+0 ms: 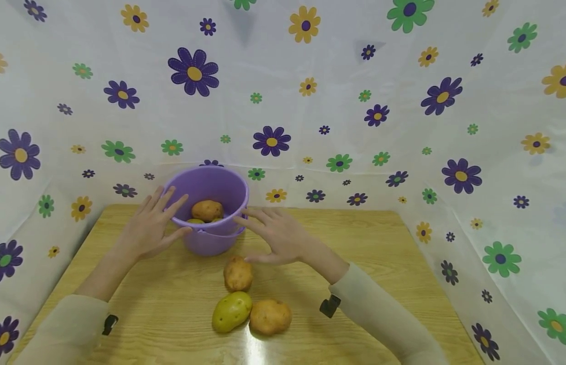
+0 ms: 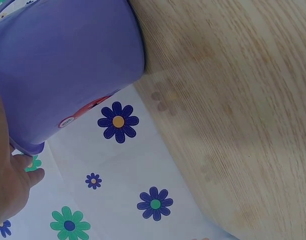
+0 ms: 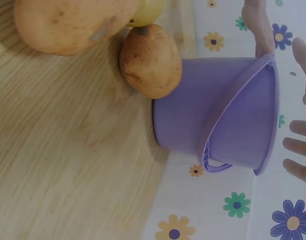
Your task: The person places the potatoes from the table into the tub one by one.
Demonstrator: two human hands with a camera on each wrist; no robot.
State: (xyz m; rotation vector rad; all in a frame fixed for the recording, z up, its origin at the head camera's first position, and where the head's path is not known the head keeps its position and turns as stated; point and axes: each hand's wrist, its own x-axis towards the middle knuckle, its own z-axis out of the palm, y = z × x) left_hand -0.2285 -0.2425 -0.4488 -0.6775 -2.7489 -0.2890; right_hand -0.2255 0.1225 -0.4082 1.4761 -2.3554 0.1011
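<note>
A purple bucket stands upright towards the back left of the table, its handle hanging down at the front. Inside it lies a brown potato, with parts of other potatoes below. My left hand is at the bucket's left rim, fingers straight and spread; whether it touches the rim I cannot tell. By the right rim, my right hand is held with extended fingers, gripping nothing. In front of the bucket are a small brown potato, a yellow-green potato and a larger brown potato.
The wooden table extends to the right of the bucket and potatoes. A white flower-print sheet rises behind the table and along both sides, close to the bucket's back.
</note>
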